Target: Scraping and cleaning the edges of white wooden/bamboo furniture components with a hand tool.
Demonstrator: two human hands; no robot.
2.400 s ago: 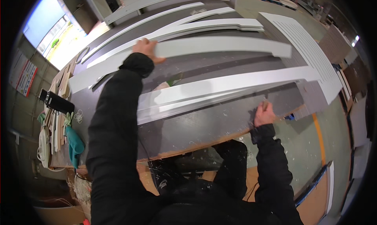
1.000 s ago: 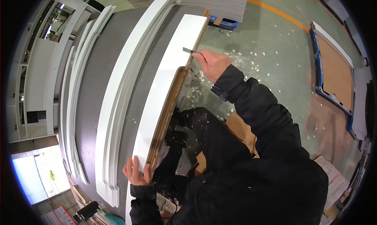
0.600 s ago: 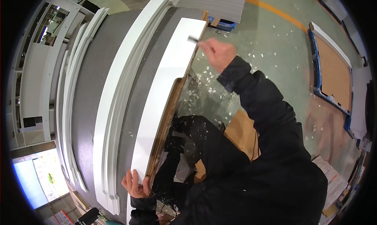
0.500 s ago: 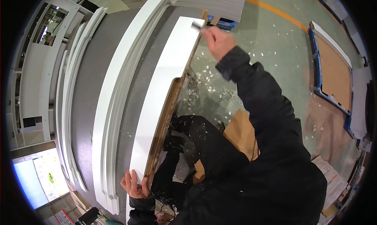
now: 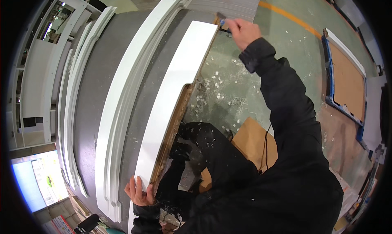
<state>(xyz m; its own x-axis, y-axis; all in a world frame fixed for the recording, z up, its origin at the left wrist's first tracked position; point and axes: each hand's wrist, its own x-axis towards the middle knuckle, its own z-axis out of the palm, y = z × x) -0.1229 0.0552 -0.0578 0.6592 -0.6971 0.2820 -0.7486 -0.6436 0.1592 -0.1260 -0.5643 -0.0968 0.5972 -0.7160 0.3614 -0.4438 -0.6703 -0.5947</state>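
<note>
A long white panel (image 5: 173, 76) with a notched right edge lies along the near side of the grey work table. My left hand (image 5: 139, 192) rests on its lower end, fingers spread over the white face, thumb at the edge. Past the panel's far right corner, my right hand (image 5: 245, 33) is closed around a small, dark, flat tool (image 5: 221, 17), held clear of the white face. The hand covers most of this tool, so its exact kind cannot be told.
Stacked white mouldings (image 5: 122, 91) run alongside the panel, with more white strips (image 5: 73, 95) farther left on the grey table (image 5: 94, 74). Small white scraps (image 5: 218, 96) litter the green floor. Brown cardboard (image 5: 255, 140) lies by my legs; a blue-edged pallet (image 5: 328, 70) stands right.
My right hand has moved right with the dark tool, from over the panel's far end to beyond its corner. My left hand stays on the panel.
</note>
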